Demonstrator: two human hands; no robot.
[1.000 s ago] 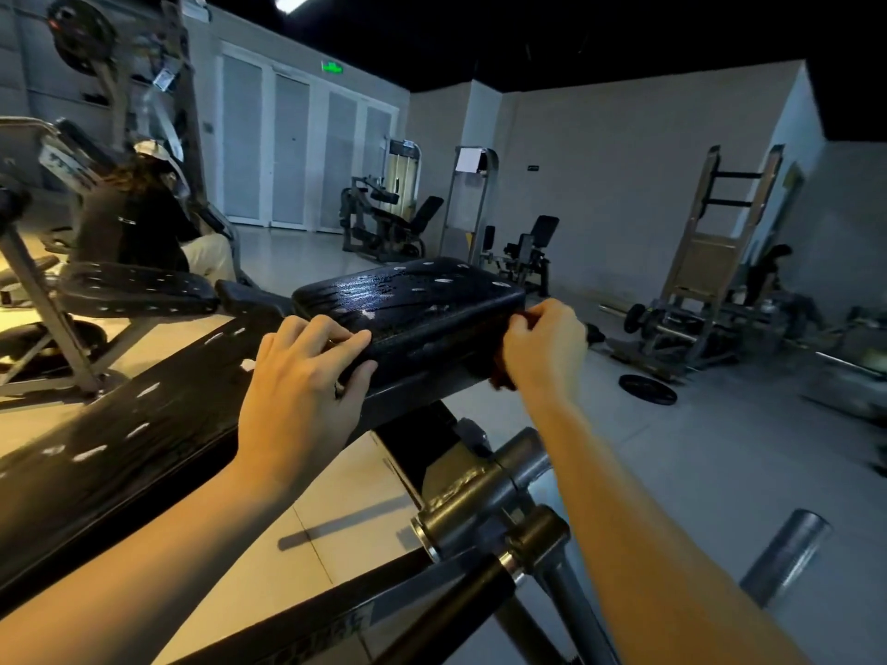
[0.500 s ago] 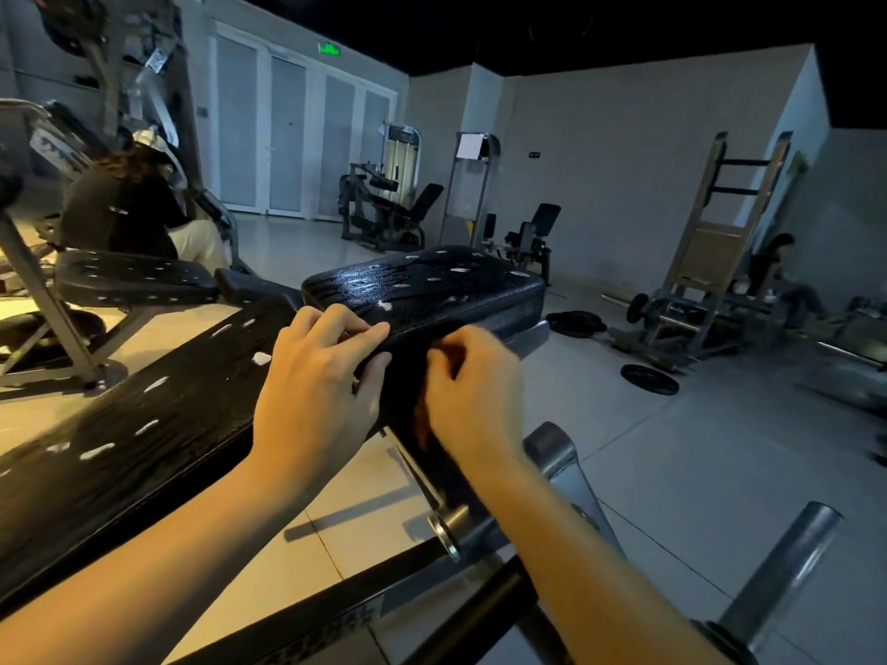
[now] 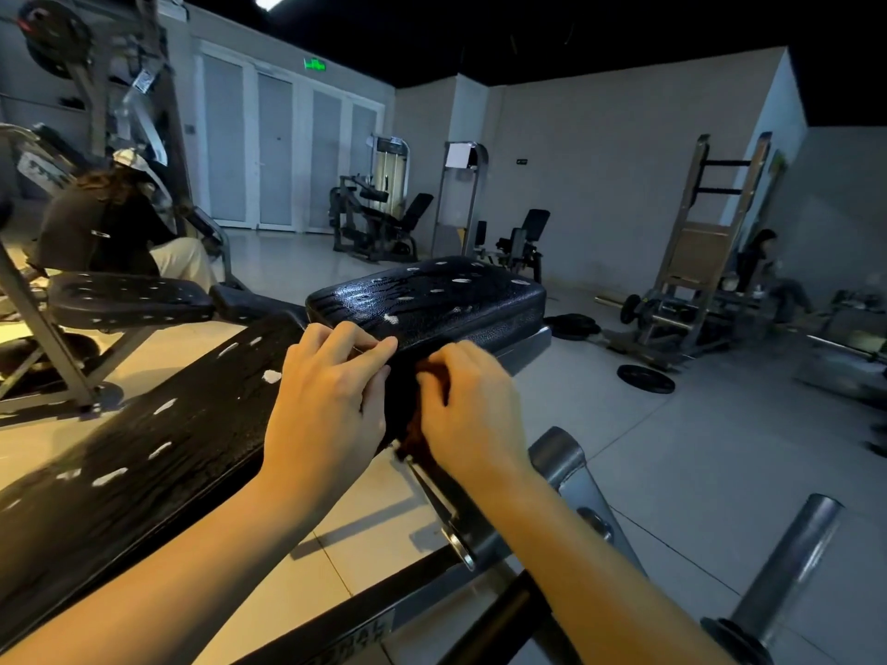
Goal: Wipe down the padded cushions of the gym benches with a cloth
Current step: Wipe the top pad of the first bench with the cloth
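A black padded seat cushion (image 3: pixel 432 300) of a gym bench fills the middle of the view, its top glossy with pale worn flecks. The person's left hand (image 3: pixel 326 400) rests on the cushion's near left corner, fingers laid nearly straight across the edge and gripping nothing. The right hand (image 3: pixel 473 415) is just right of it, against the cushion's near side face, fingers curled around a dark reddish-brown cloth (image 3: pixel 409 436) that it presses onto the padding. Most of the cloth is hidden under the hand. The bench's long black back pad (image 3: pixel 144 448) runs down and left from the cushion. Left of the cushion stands another padded bench (image 3: pixel 129 297). On the floor to the cushion's right lies a dark weight plate (image 3: pixel 645 379).
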